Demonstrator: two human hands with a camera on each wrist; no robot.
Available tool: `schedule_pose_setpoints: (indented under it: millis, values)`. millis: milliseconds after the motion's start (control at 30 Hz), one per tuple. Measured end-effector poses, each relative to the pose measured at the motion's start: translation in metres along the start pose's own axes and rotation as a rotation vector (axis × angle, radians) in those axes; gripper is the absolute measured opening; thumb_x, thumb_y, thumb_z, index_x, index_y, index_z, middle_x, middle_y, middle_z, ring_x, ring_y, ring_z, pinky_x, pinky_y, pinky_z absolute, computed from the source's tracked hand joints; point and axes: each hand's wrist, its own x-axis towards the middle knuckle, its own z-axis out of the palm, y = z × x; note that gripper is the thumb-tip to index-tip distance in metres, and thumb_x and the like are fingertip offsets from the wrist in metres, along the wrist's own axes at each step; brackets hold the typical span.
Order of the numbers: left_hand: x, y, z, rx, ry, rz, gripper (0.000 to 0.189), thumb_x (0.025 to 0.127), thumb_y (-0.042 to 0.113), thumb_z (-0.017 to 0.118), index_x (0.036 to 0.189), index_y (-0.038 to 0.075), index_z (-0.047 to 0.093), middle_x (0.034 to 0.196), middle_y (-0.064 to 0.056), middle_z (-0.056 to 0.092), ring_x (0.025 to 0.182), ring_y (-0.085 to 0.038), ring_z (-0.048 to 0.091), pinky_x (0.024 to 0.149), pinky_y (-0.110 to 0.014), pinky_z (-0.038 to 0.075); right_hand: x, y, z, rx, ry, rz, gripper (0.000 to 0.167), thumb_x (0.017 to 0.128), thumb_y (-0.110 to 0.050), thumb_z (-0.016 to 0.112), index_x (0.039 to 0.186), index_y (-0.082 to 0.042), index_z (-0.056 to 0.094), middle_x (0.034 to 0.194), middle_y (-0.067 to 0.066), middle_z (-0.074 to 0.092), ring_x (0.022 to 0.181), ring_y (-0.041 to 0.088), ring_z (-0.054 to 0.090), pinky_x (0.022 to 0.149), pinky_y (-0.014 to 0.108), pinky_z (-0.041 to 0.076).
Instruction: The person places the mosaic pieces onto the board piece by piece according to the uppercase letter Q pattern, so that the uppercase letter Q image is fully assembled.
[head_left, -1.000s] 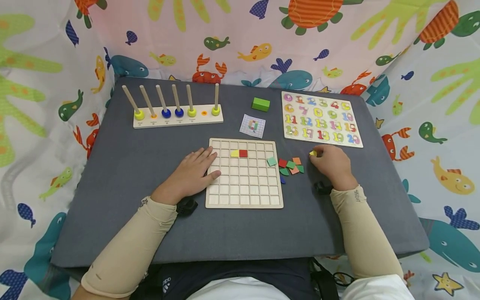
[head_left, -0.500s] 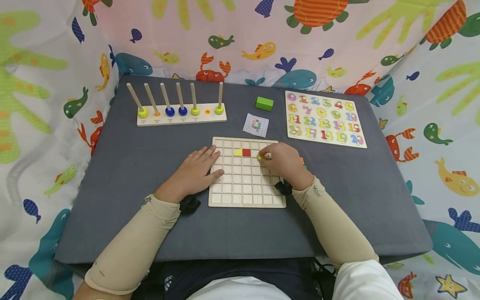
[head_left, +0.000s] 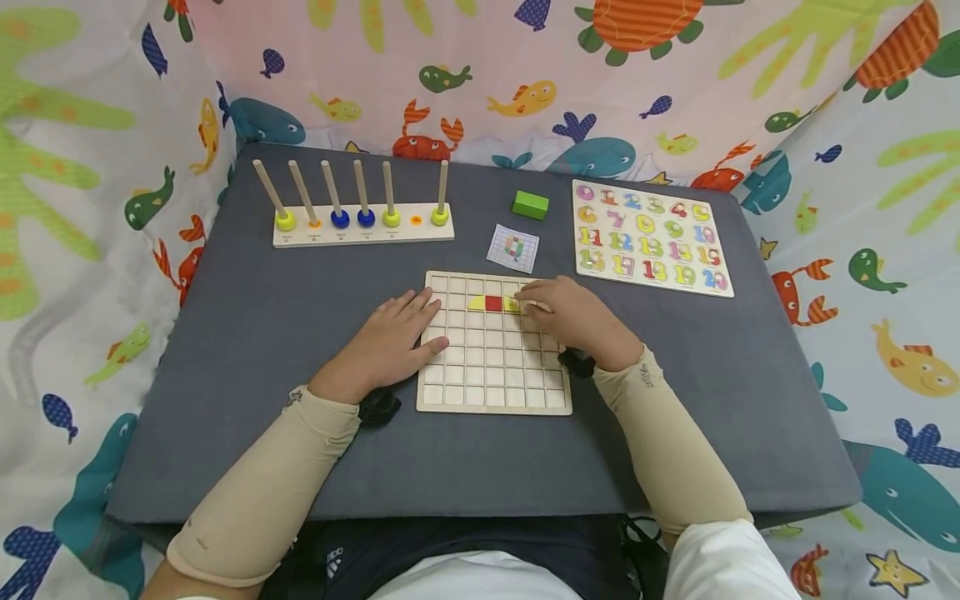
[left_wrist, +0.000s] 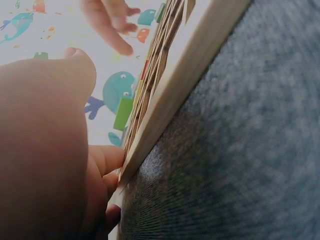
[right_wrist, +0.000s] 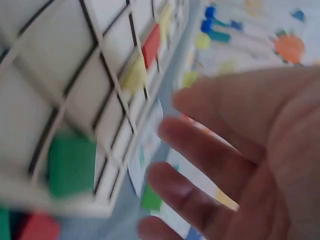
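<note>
A wooden grid board (head_left: 495,400) lies on the grey table. Its upper row holds a red square tile (head_left: 493,303) between a left yellow tile (head_left: 476,302) and a right yellow tile (right_wrist: 134,75). My right hand (head_left: 573,312) hovers over the board's upper right, its fingers spread and apart from the right yellow tile in the right wrist view. A green tile (right_wrist: 72,165) sits on the board near its edge, hidden by that hand in the head view. My left hand (head_left: 382,346) rests flat against the board's left edge, fingers extended.
Behind the board are a pattern card (head_left: 513,248), a green block (head_left: 530,205) and a number board (head_left: 652,237). A peg stand (head_left: 363,233) with rings stands back left. A loose red tile (right_wrist: 39,227) lies beside the board, under the right arm in the head view.
My right hand has carried a yellow tile from the table's right side onto the board and let go of it beside the red tile. The left hand stays at the board's edge.
</note>
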Motion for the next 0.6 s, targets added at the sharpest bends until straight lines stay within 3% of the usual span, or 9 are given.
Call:
schedule_pose_setpoints:
  millis: [133, 267, 467, 600]
  values:
    - [0.001, 0.0, 0.001, -0.003, 0.001, 0.002, 0.081, 0.111, 0.065, 0.035, 0.172, 0.012, 0.021, 0.179, -0.007, 0.008, 0.164, -0.03, 0.006, 0.13, -0.052, 0.006, -0.027, 0.015, -0.011, 0.119, 0.11, 0.19, 0.037, 0.111, -0.018, 0.06, 0.145, -0.007, 0.067, 0.148, 0.015, 0.061, 0.13, 0.035, 0.059, 0.105, 0.055, 0.049]
    - [0.001, 0.0, 0.001, 0.0, -0.001, -0.01, 0.081, 0.111, 0.065, 0.036, 0.172, 0.013, 0.021, 0.179, -0.006, 0.008, 0.164, -0.03, 0.005, 0.13, -0.052, 0.006, -0.055, 0.033, -0.015, 0.145, 0.189, 0.297, 0.037, 0.111, -0.02, 0.06, 0.145, -0.008, 0.068, 0.146, 0.015, 0.062, 0.119, 0.035, 0.063, 0.095, 0.057, 0.052]
    - [0.0, 0.001, 0.001, -0.004, -0.006, -0.015, 0.081, 0.111, 0.064, 0.037, 0.172, 0.013, 0.021, 0.179, -0.007, 0.008, 0.164, -0.031, 0.005, 0.13, -0.053, 0.006, -0.088, 0.05, -0.006, 0.066, 0.166, 0.353, 0.035, 0.105, -0.025, 0.071, 0.135, -0.007, 0.075, 0.126, 0.015, 0.07, 0.108, 0.036, 0.065, 0.089, 0.058, 0.054]
    - [0.0, 0.001, 0.003, -0.002, 0.001, -0.015, 0.082, 0.111, 0.064, 0.037, 0.172, 0.012, 0.021, 0.179, -0.007, 0.009, 0.164, -0.031, 0.006, 0.13, -0.054, 0.006, -0.099, 0.059, 0.008, -0.02, 0.119, 0.343, 0.048, 0.106, -0.024, 0.069, 0.151, -0.008, 0.063, 0.146, 0.019, 0.059, 0.122, 0.045, 0.057, 0.096, 0.065, 0.05]
